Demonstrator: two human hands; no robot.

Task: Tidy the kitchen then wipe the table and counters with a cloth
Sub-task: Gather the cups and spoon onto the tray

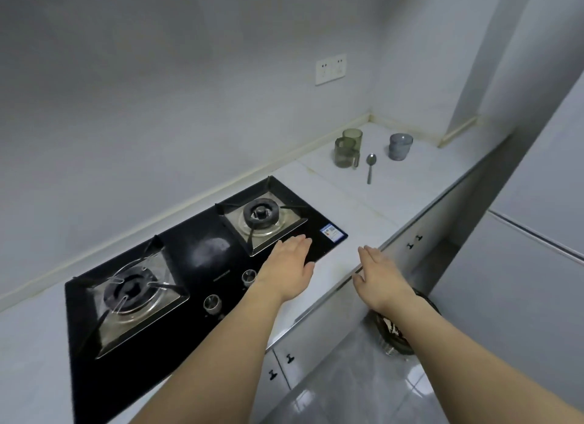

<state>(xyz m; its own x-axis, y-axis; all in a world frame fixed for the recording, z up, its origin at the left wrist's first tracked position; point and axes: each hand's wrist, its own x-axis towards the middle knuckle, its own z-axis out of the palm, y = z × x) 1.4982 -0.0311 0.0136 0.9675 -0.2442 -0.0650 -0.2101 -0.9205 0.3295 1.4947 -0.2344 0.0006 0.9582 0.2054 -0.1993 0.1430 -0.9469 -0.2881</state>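
A white counter [363, 202] runs along the wall with a black gas hob [196, 265] set into it. At the far end stand two green mugs [346, 152], a grey-blue cup [400, 146] and a metal spoon [370, 166] lying between them. My left hand [290, 267] is stretched out flat over the hob's right front corner, fingers straight, holding nothing. My right hand [380, 273] reaches forward over the counter's front edge, fingers straight and empty. No cloth is in view.
The hob has two burners [260, 216] and two knobs [211, 303]. White cabinet doors [319, 338] sit under the counter. A dark bin [395, 332] stands on the tiled floor beneath my right arm. A tall white fridge [537, 221] closes the right side. Wall sockets [331, 70] hang above.
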